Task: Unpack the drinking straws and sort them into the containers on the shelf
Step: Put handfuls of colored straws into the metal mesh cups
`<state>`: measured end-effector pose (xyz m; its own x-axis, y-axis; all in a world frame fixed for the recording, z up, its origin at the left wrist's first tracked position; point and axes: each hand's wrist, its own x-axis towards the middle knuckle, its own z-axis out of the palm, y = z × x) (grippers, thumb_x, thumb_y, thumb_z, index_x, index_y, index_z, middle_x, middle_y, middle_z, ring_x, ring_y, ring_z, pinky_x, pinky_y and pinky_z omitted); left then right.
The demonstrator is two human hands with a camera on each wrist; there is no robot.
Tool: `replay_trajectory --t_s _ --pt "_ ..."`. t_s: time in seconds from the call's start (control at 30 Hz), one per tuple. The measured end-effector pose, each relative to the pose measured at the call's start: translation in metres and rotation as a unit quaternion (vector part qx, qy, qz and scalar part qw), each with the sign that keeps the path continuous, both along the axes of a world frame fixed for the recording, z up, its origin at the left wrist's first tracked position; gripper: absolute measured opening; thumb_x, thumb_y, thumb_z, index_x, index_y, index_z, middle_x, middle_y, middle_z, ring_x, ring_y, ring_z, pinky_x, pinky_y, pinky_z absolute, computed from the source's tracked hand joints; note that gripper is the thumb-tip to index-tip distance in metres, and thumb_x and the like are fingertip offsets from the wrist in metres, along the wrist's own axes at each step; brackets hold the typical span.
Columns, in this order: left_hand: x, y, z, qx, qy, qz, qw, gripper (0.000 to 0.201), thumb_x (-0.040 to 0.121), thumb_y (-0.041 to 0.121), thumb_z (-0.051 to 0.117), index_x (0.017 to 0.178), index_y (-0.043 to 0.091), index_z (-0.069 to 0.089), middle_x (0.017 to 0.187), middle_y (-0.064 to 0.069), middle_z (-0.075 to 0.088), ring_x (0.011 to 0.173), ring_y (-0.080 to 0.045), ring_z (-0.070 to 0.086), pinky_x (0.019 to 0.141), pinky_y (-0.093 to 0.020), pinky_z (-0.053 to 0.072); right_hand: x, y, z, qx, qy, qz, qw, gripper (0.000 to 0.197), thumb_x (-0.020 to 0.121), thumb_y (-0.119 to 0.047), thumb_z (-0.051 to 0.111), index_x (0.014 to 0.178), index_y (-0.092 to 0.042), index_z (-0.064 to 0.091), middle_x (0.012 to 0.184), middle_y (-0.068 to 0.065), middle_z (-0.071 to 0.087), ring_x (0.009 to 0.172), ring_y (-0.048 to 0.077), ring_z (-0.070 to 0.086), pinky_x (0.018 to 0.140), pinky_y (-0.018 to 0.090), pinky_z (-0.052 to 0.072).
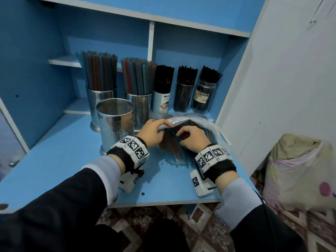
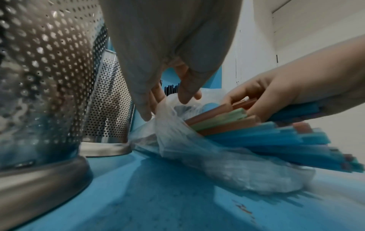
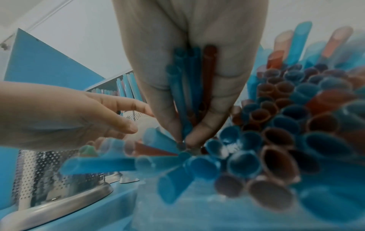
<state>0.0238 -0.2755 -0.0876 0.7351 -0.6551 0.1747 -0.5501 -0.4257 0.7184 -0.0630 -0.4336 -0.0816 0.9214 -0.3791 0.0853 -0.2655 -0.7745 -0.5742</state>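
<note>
Blue desk top [image 1: 63, 160] fills the lower half of the head view, and nearest to the viewer on it lies the pile of coloured straws [image 1: 172, 148], blue and reddish ones mostly, fanned out at centre frame with their far ends still inside the clear plastic bag [image 1: 198, 118]. Her or his right hand [image 1: 192, 138] sits on top of the pile, fingers curled round a small bunch of straws, which the right wrist view shows clamped between thumb and fingers. Left hand [image 1: 152, 130] pinches the bag's edge and lifts it back off the straws. Just left of the hands stands an empty perforated steel holder [image 1: 115, 122], which I'd guess is where this lot goes. Further back, two steel holders of coloured straws [image 1: 138, 77] and three jars of black straws [image 1: 185, 79] are already full. So most of the sorting looks done; this last bag is opened but not yet emptied
</note>
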Motion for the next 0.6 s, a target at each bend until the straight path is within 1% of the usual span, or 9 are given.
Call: replay_trajectory --t_s 0.07,0.17,0.23,0.3,0.37,0.43,0.5,0.53,0.6 --pt "0.002 -0.002 0.000 -0.014 -0.004 0.004 1.000 0.044 0.091 -0.005 0.045 0.116 0.025 0.066 0.124 -0.016 0.051 0.114 -0.031 0.053 0.096 -0.027 0.038 -0.002 0.000 -0.002 0.004 0.007 0.007 1.000 0.026 0.079 0.000 0.068 0.096 -0.020 0.069 0.105 0.002 0.064 0.089 0.018 0.061 0.082 0.028 0.050" --pt "0.005 -0.003 -0.002 -0.038 -0.011 0.000 0.999 0.044 0.089 -0.006 0.045 0.109 0.025 0.069 0.122 -0.016 0.055 0.108 -0.032 0.056 0.088 -0.032 0.047 -0.003 0.004 -0.007 -0.012 0.020 0.022 0.999 0.023 0.082 -0.015 0.075 0.103 -0.018 0.068 0.111 0.002 0.065 0.096 0.015 0.057 0.082 0.022 0.041" --pt "0.007 -0.004 -0.004 -0.057 -0.006 0.008 0.998 0.040 0.091 -0.004 0.047 0.107 0.026 0.069 0.120 -0.015 0.056 0.095 -0.029 0.058 0.071 -0.025 0.045 -0.001 0.007 -0.011 -0.022 0.035 0.025 0.999 0.031 0.080 -0.023 0.078 0.108 -0.016 0.066 0.116 0.004 0.061 0.107 0.016 0.053 0.084 0.023 0.037" --pt "0.009 -0.004 -0.007 -0.067 -0.001 0.009 0.998 0.038 0.093 -0.004 0.048 0.109 0.024 0.068 0.118 -0.016 0.057 0.075 -0.019 0.054 0.053 -0.014 0.037 0.002 0.010 -0.011 -0.020 0.040 0.019 0.999 0.034 0.078 -0.019 0.078 0.109 -0.017 0.064 0.119 0.007 0.057 0.108 0.020 0.053 0.082 0.023 0.037" --pt "0.011 -0.004 -0.009 -0.066 0.006 0.003 0.998 0.038 0.093 -0.003 0.049 0.115 0.024 0.065 0.118 -0.018 0.056 0.066 -0.012 0.047 0.049 -0.012 0.035 0.003 0.011 -0.009 -0.013 0.024 0.011 1.000 0.034 0.076 -0.010 0.076 0.107 -0.017 0.064 0.116 0.008 0.058 0.100 0.019 0.054 0.077 0.023 0.038" --pt "0.012 -0.003 -0.009 -0.062 0.014 -0.001 0.998 0.039 0.095 0.000 0.050 0.122 0.026 0.061 0.119 -0.020 0.052 0.067 -0.009 0.045 0.052 -0.011 0.037 0.000 0.009 -0.004 -0.003 0.009 0.010 1.000 0.033 0.074 -0.006 0.075 0.104 -0.016 0.066 0.110 0.004 0.061 0.093 0.015 0.054 0.076 0.022 0.038" --pt "0.012 -0.001 -0.008 -0.058 0.017 -0.005 0.998 0.038 0.096 0.004 0.052 0.126 0.027 0.058 0.121 -0.018 0.050 0.074 -0.010 0.049 0.059 -0.009 0.038 -0.005 0.006 0.002 0.006 0.011 0.016 1.000 0.031 0.075 -0.005 0.074 0.101 -0.019 0.066 0.106 0.000 0.060 0.090 0.013 0.054 0.076 0.021 0.039" --pt "0.012 -0.001 -0.008 -0.055 0.013 -0.004 0.998 0.036 0.096 0.007 0.054 0.127 0.027 0.057 0.124 -0.016 0.050 0.083 -0.014 0.054 0.068 -0.009 0.040 -0.007 0.005 0.005 0.011 0.014 0.019 1.000 0.030 0.075 -0.005 0.074 0.099 -0.021 0.065 0.106 -0.001 0.060 0.090 0.013 0.054 0.075 0.021 0.040" --pt "0.009 -0.001 -0.006 -0.059 -0.025 0.007 0.998 0.036 0.094 0.011 0.059 0.127 0.024 0.057 0.130 -0.011 0.048 0.111 -0.022 0.054 0.093 -0.021 0.040 -0.014 0.002 0.013 0.013 0.021 0.024 0.999 0.030 0.075 -0.006 0.073 0.097 -0.024 0.065 0.105 -0.002 0.061 0.085 0.013 0.056 0.070 0.021 0.042"
